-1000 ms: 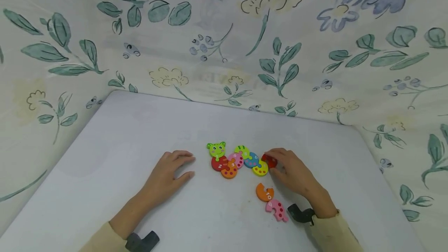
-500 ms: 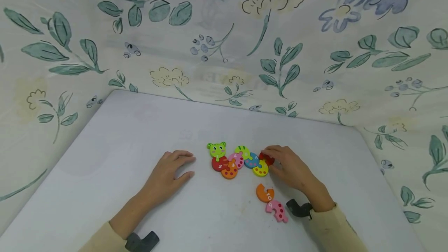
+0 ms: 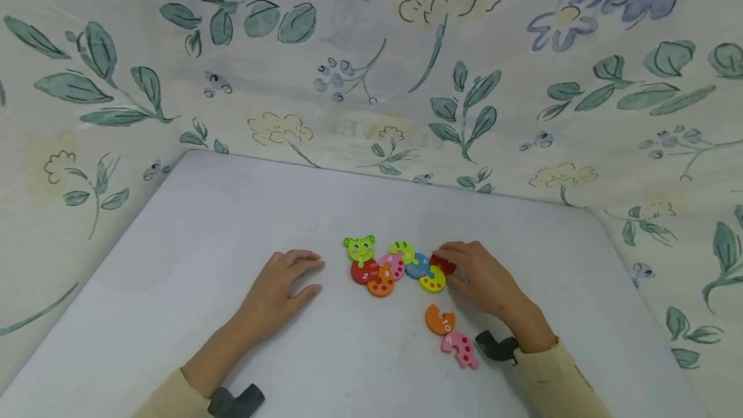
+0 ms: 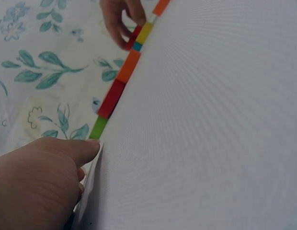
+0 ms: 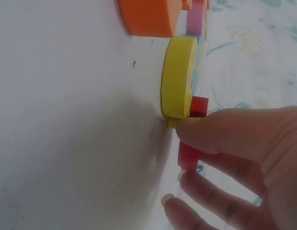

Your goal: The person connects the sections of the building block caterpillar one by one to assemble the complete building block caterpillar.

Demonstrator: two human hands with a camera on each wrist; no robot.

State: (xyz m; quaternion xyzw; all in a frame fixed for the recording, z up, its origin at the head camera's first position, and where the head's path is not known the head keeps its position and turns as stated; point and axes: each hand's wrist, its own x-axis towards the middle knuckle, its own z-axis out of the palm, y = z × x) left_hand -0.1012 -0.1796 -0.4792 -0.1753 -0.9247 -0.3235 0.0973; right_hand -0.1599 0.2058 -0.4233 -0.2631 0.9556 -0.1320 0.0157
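Observation:
A row of joined caterpillar puzzle pieces lies mid-table: a green face piece [image 3: 360,249], a red piece marked 2 [image 3: 364,272], an orange piece marked 3 [image 3: 380,284], then pink, green, blue [image 3: 417,266] and yellow [image 3: 432,280] ones. At the row's right end my right hand [image 3: 484,279] pinches another red puzzle piece [image 5: 189,154] between thumb and fingers, up against the yellow one. My fingers partly hide that red piece. My left hand [image 3: 284,286] rests on the table left of the face piece, fingers relaxed and holding nothing.
Nearer the table's front lie an orange piece marked 10 [image 3: 439,320] and a pink piece marked 9 [image 3: 460,349], touching. Black wrist cameras [image 3: 496,346] sit at both sleeve cuffs. A flower-patterned cloth [image 3: 348,31] surrounds the white table [image 3: 261,199].
My right hand has moved slightly left and away from me, bringing the red piece up against the yellow one, then held almost still. The left hand has stayed in place.

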